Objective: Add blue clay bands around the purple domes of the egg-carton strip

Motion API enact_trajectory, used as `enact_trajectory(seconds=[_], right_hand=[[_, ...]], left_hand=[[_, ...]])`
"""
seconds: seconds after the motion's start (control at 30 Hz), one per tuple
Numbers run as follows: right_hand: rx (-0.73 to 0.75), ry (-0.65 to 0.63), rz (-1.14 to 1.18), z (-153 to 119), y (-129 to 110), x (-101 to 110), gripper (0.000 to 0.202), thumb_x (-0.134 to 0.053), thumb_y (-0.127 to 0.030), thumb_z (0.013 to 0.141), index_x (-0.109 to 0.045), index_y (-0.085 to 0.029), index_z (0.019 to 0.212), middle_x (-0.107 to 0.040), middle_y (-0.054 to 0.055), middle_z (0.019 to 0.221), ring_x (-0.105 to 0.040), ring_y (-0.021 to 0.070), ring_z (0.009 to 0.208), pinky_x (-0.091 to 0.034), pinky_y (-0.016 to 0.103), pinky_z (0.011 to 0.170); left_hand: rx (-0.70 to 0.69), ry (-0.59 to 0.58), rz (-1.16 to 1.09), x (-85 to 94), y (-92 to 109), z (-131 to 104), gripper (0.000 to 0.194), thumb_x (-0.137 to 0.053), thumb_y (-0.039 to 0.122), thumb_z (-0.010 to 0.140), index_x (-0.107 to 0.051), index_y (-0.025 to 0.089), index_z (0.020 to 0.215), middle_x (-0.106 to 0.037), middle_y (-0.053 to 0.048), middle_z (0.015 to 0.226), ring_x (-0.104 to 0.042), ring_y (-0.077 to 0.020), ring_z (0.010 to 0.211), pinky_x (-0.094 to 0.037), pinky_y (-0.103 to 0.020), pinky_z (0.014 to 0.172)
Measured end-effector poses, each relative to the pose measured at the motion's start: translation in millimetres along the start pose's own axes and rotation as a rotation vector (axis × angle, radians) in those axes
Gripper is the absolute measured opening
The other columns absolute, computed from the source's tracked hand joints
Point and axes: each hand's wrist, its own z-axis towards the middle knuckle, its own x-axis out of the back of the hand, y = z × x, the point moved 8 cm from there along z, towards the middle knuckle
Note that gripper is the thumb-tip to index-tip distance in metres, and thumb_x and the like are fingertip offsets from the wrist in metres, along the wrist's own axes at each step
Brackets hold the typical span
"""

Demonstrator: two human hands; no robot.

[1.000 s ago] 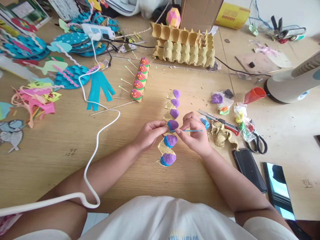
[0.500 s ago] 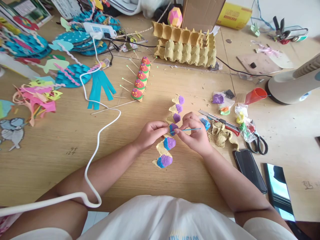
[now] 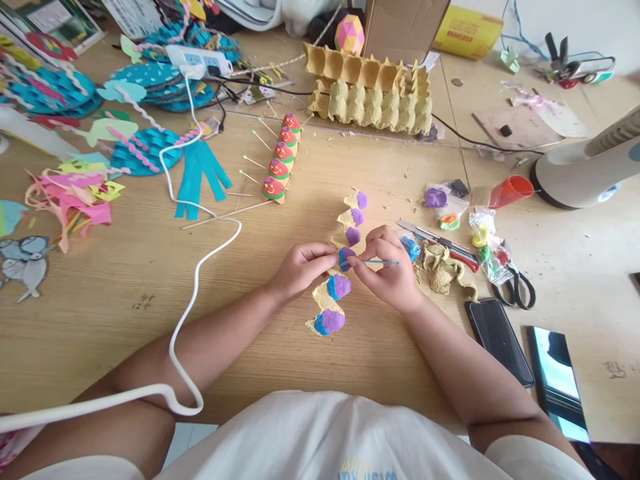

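Note:
A strip of egg carton (image 3: 323, 297) lies lengthwise before me, its bumps covered with purple clay; the nearer three also carry blue. My left hand (image 3: 305, 267) pinches the strip's left edge beside the third bump from the near end. From the right, my right hand (image 3: 389, 270) holds a thin blue stick (image 3: 383, 262) between thumb and fingers, its tip at that same bump. A bag of blue clay (image 3: 411, 247) sits just beyond my right hand.
A finished-looking red and green carton strip (image 3: 283, 152) with pins stands further back. At right are a cutter (image 3: 440, 241), scissors (image 3: 517, 287), carton scraps (image 3: 443, 270) and a phone (image 3: 500, 340). A white cable (image 3: 197, 273) crosses the left side. Egg cartons (image 3: 380, 107) lie at the back.
The blue stick has shifted slightly and its outer end sits a little lower. My right hand has moved very slightly; my left hand keeps its place on the strip.

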Motion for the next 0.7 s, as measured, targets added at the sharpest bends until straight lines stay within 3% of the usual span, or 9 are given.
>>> enact_trajectory(seconds=[0.23, 0.4, 0.7], right_hand=[[-0.034, -0.018, 0.147, -0.9, 3.0, 0.8, 0.019, -0.073, -0.019, 0.086, -0.059, -0.023, 0.074, -0.057, 0.002, 0.082, -0.06, 0.0193, 0.083, -0.052, 0.038, 0.076], [-0.016, -0.073, 0.104, -1.0, 1.8, -3.1, 0.019, -0.074, -0.021, 0.086, -0.061, -0.023, 0.073, -0.058, 0.003, 0.083, -0.061, 0.0198, 0.084, -0.053, 0.038, 0.076], [-0.046, -0.037, 0.031, -1.4, 7.0, -2.6, 0.018, -0.074, -0.025, 0.087, -0.061, -0.024, 0.074, -0.059, 0.003, 0.083, -0.06, 0.0204, 0.083, -0.053, 0.04, 0.076]], left_hand=[[0.009, 0.055, -0.037, 3.6, -2.4, 1.5, 0.019, -0.076, 0.036, 0.082, -0.081, 0.018, 0.088, -0.073, -0.004, 0.08, -0.064, -0.0149, 0.075, -0.047, -0.025, 0.064], [0.049, 0.046, -0.057, 0.6, 3.0, -1.1, 0.017, -0.074, 0.033, 0.082, -0.081, 0.018, 0.086, -0.072, -0.002, 0.076, -0.058, -0.0109, 0.064, -0.043, -0.023, 0.056], [0.009, 0.032, 0.003, 0.2, 4.9, -1.4, 0.019, -0.072, 0.034, 0.082, -0.081, 0.017, 0.084, -0.07, -0.003, 0.075, -0.059, -0.0135, 0.068, -0.044, -0.026, 0.061]])
